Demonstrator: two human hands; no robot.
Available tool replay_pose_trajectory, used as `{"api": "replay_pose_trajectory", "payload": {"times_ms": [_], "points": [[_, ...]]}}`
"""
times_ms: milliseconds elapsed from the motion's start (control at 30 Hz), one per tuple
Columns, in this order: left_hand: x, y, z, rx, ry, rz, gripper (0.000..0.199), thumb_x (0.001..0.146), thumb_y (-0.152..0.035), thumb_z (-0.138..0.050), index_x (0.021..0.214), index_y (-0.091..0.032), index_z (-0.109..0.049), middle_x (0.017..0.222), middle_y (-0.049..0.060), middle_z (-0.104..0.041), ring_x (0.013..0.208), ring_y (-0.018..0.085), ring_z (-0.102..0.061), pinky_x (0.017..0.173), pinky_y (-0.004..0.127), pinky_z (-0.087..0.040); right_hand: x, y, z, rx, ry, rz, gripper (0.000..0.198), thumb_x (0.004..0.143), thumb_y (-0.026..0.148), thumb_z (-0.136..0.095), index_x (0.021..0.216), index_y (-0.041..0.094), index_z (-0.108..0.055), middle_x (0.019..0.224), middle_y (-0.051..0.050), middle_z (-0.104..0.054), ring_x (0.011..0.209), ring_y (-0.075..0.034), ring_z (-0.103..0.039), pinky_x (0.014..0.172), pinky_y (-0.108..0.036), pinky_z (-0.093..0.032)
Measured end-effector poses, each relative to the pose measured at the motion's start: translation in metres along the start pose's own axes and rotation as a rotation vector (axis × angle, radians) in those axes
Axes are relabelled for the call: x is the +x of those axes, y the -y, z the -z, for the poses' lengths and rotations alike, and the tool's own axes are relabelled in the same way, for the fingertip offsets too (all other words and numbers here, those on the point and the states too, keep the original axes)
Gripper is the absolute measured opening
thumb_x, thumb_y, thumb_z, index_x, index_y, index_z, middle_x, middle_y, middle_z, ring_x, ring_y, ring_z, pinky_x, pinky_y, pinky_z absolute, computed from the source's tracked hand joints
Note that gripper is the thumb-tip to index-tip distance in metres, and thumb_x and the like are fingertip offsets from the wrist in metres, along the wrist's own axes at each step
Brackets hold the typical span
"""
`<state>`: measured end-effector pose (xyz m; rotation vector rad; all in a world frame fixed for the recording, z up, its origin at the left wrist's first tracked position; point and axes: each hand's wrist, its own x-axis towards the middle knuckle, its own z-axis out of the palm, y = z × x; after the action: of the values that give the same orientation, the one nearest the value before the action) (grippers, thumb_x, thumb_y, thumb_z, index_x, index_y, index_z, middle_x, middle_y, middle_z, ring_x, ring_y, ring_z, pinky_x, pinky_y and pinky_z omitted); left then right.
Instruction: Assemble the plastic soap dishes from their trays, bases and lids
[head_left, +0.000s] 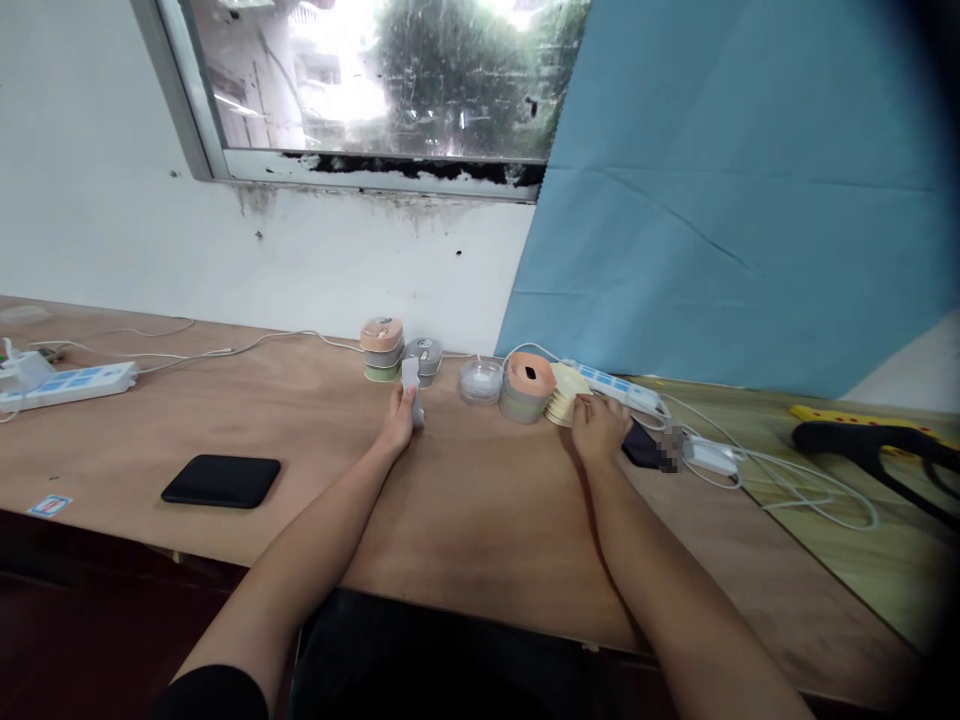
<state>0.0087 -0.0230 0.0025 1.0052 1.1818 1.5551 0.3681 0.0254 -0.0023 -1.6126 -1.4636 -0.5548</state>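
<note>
My left hand is closed around a light grey plastic piece, held upright and seen nearly edge-on, just above the table. At the stack of thin cream-coloured discs, the fingers of my right hand are pinched at its right edge, on what looks like a top disc. Beside that stack stand peach and grey rounded cases, one on another, with a dark slot in the top. Clear round plastic pieces sit to their left. Behind my left hand are finished-looking grey cases and a peach, grey and green stack.
A black phone-like slab lies at the left front. Power strips rest at the far left and behind my right hand. A dark flat object, a white adapter with cables and a black-handled tool lie at right.
</note>
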Motion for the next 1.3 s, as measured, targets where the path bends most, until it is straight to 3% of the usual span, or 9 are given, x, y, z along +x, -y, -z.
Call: {"api": "replay_pose_trajectory", "payload": {"times_ms": [133,233,400,500,600,700,800,1033,1300], "points": [[0.000,0.001,-0.007,-0.081,0.011,0.047,0.062,0.081,-0.070,-0.042,0.110,-0.017,-0.057,0.085,0.008,-0.067,0.079,0.024,-0.066,0.066,0.034,-0.050,0.005,0.012,0.008,0.105,-0.151,0.044,0.028,0.086,0.026,-0.043,0.095,0.014,-0.067,0.094,-0.015,-0.062,0.096,-0.029,-0.051,0.086,-0.047,-0.035],[-0.001,0.001,-0.012,-0.186,0.079,0.042,0.063,0.083,-0.069,-0.038,0.109,-0.015,-0.060,0.092,0.011,-0.069,0.089,0.025,-0.066,0.076,0.036,-0.051,0.000,0.036,0.013,0.199,-0.153,0.167,0.026,0.086,0.028,-0.044,0.097,0.015,-0.064,0.096,-0.014,-0.062,0.098,-0.029,-0.053,0.089,-0.050,-0.036],[-0.006,-0.002,-0.019,-0.355,0.183,0.054,0.057,0.089,-0.061,-0.037,0.114,-0.016,-0.061,0.112,0.011,-0.067,0.107,0.024,-0.060,0.092,0.037,-0.047,-0.035,0.107,0.018,0.449,0.153,0.526,0.025,0.084,0.032,-0.052,0.105,0.022,-0.063,0.102,-0.011,-0.064,0.096,-0.027,-0.058,0.086,-0.046,-0.046],[-0.013,-0.007,-0.021,-0.412,0.292,0.094,0.063,0.089,-0.064,-0.031,0.116,-0.016,-0.060,0.114,0.010,-0.066,0.108,0.025,-0.060,0.090,0.037,-0.047,-0.056,0.148,0.020,0.580,0.362,0.735,0.032,0.086,0.034,-0.054,0.117,0.026,-0.059,0.114,-0.008,-0.062,0.102,-0.026,-0.058,0.085,-0.043,-0.050],[-0.017,-0.015,-0.020,-0.386,0.342,0.138,0.072,0.086,-0.070,-0.025,0.115,-0.015,-0.061,0.110,0.011,-0.067,0.104,0.027,-0.061,0.082,0.036,-0.049,-0.068,0.175,0.018,0.651,0.465,0.810,0.030,0.091,0.028,-0.047,0.120,0.027,-0.057,0.118,-0.007,-0.060,0.105,-0.023,-0.058,0.086,-0.040,-0.051],[-0.018,-0.021,-0.016,-0.369,0.345,0.179,0.081,0.082,-0.076,-0.016,0.117,-0.016,-0.060,0.109,0.012,-0.067,0.100,0.028,-0.062,0.074,0.036,-0.050,-0.069,0.188,0.014,0.651,0.456,0.785,0.031,0.094,0.020,-0.038,0.116,0.025,-0.059,0.107,-0.007,-0.062,0.098,-0.021,-0.059,0.085,-0.039,-0.052],[-0.016,-0.024,-0.011,-0.363,0.354,0.210,0.090,0.078,-0.081,-0.010,0.117,-0.016,-0.058,0.110,0.013,-0.067,0.094,0.028,-0.064,0.070,0.036,-0.049,-0.062,0.184,0.010,0.629,0.334,0.693,0.034,0.092,0.017,-0.037,0.118,0.024,-0.058,0.104,-0.007,-0.060,0.098,-0.022,-0.057,0.086,-0.040,-0.050],[-0.014,-0.019,-0.007,-0.324,0.371,0.237,0.085,0.078,-0.080,-0.013,0.115,-0.017,-0.056,0.117,0.016,-0.064,0.088,0.026,-0.066,0.070,0.036,-0.048,-0.027,0.126,0.008,0.512,-0.076,0.333,0.027,0.088,0.027,-0.048,0.110,0.019,-0.062,0.102,-0.012,-0.053,0.101,-0.025,-0.052,0.092,-0.045,-0.044],[-0.012,-0.015,-0.007,-0.321,0.390,0.258,0.084,0.077,-0.081,-0.017,0.115,-0.017,-0.056,0.113,0.016,-0.065,0.084,0.025,-0.066,0.068,0.035,-0.048,-0.005,0.088,0.002,0.354,-0.159,0.148,0.031,0.090,0.033,-0.043,0.109,0.016,-0.062,0.103,-0.013,-0.051,0.102,-0.026,-0.048,0.092,-0.045,-0.038]]}}
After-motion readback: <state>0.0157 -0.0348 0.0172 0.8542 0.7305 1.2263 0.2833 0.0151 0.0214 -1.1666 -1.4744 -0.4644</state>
